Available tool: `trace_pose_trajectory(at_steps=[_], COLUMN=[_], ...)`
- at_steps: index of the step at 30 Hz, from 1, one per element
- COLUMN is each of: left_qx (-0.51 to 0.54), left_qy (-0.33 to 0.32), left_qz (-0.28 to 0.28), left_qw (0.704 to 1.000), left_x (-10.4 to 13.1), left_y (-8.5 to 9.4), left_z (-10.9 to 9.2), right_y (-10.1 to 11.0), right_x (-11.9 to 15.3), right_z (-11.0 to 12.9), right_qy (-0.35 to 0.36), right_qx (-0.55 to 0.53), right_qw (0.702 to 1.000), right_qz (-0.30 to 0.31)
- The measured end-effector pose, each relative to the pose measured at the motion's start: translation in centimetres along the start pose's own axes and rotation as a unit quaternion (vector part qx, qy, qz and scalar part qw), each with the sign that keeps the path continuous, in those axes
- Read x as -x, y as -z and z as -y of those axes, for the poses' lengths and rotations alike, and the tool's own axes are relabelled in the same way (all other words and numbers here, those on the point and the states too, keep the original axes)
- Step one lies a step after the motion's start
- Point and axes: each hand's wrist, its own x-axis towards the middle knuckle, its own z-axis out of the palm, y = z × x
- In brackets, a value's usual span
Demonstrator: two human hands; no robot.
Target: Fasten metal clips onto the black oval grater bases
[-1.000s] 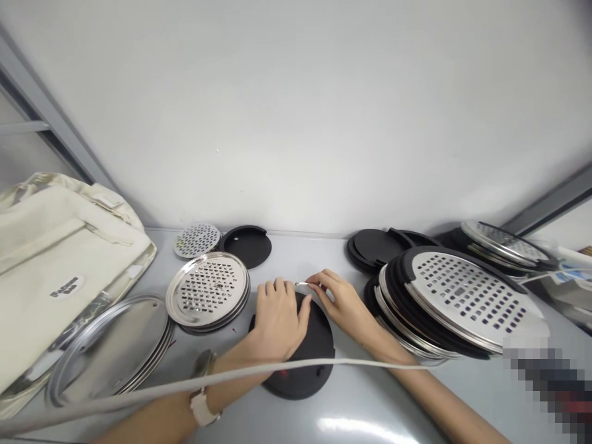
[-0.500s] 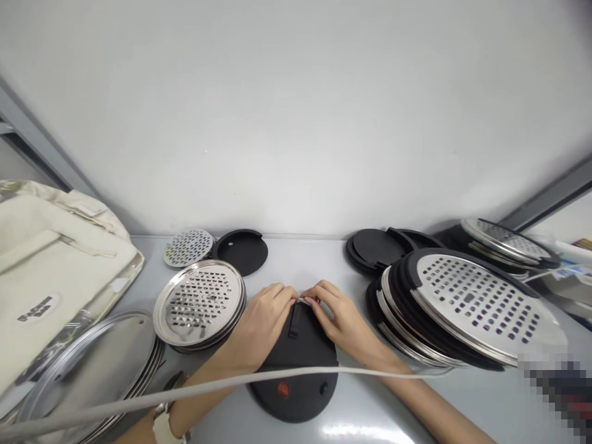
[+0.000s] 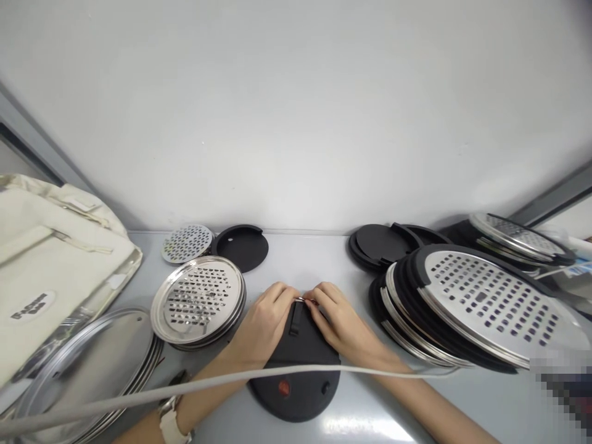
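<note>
A black round flat piece [image 3: 296, 401] with a red mark and a small dark knob lies in front of me. On its far part is a short black strap [image 3: 296, 320], and at the strap's far end sits a small shiny metal ring [image 3: 300, 300]. My left hand [image 3: 268, 320] pinches the ring's left side with closed fingertips. From the other side my right hand [image 3: 340, 320] grips the same ring between thumb and fingers. Part of the ring is hidden by the fingertips, and both hands partly cover the black piece.
Perforated metal discs [image 3: 198, 299] are stacked at left, with round metal lids [image 3: 87, 376] nearer and a cream bag [image 3: 60, 246] beyond. Perforated plates with black rims [image 3: 490, 302] lean at right. Black discs [image 3: 383, 243] lie by the wall. A pale cord [image 3: 296, 369] crosses in front.
The fingers of my right hand have closed in more around the metal ring, and the hand lies slightly flatter. My view has shifted a little; the black piece stays in place.
</note>
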Motion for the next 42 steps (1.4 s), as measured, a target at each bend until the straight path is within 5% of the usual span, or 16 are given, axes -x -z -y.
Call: trace_pose_trajectory(at_steps=[17, 32, 42], left_qx=[0.0, 0.037, 0.011], left_qy=[0.002, 0.03, 0.027], left_qz=[-0.032, -0.066, -0.076], left_qw=[0.999, 0.997, 0.997], left_x=[0.1, -0.1, 0.2], left_y=[-0.9, -0.8, -0.9], left_z=[0.7, 0.5, 0.4], right_y=[-1.1, -0.4, 0.6], right_x=[0.5, -0.4, -0.7], right_z=[1.8, 0.0, -0.9], right_qy=[-0.107, 0.0, 0.005], right_qx=[-0.107, -0.103, -0.098], right_qw=[0.988, 0.994, 0.993], right_qz=[-0.033, 0.047, 0.071])
